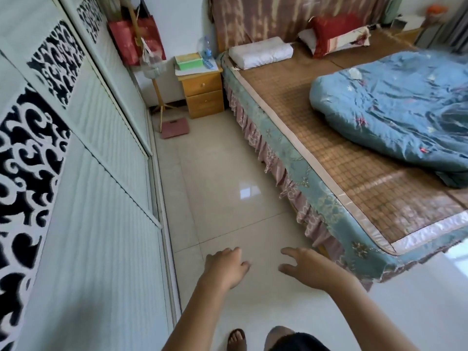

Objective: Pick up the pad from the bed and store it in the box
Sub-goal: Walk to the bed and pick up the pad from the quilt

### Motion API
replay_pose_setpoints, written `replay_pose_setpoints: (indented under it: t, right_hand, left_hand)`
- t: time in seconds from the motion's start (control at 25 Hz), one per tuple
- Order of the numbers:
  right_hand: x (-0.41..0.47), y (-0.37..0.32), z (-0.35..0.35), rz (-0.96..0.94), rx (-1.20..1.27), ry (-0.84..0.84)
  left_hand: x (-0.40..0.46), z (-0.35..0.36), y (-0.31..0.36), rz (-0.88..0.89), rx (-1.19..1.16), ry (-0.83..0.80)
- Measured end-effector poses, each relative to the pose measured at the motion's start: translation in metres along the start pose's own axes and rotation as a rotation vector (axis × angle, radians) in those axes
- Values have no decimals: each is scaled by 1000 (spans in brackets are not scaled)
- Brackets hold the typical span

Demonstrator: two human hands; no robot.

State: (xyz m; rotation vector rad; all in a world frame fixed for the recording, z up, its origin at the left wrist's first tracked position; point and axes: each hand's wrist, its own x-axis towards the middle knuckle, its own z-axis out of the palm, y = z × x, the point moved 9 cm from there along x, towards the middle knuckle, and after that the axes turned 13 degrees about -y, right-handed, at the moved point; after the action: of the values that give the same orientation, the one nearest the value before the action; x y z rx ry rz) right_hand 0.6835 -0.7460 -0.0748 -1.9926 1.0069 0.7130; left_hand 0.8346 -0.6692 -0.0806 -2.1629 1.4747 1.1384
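I stand on the tiled floor by the foot corner of the bed (316, 196). A blue quilted pad (395, 107) lies bunched on the bed's bamboo mat (336, 158), on the right side. My left hand (225, 266) and my right hand (307, 267) are held out over the floor, both empty, fingers loosely spread. The right hand is near the bed's frilled corner, well short of the pad. A green box (189, 61) sits on the wooden nightstand (203, 93) at the head of the bed.
A wardrobe with black-and-white patterned sliding doors (76, 173) lines the left wall. A pink scale (175, 127) lies on the floor by a wooden coat stand (158, 92). A white pillow (260, 52) and a red cushion (336, 34) rest at the headboard.
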Motion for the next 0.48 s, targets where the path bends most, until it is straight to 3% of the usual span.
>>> replay_pose_setpoints:
  t: [0.24,0.48]
  right_hand:
    - [79,-5,-80,90,83,-15]
    - [172,1,-216,121,89,36]
  left_hand:
    - [99,-94,-4,103,62,-62]
    - [209,-224,7,131,113,-59]
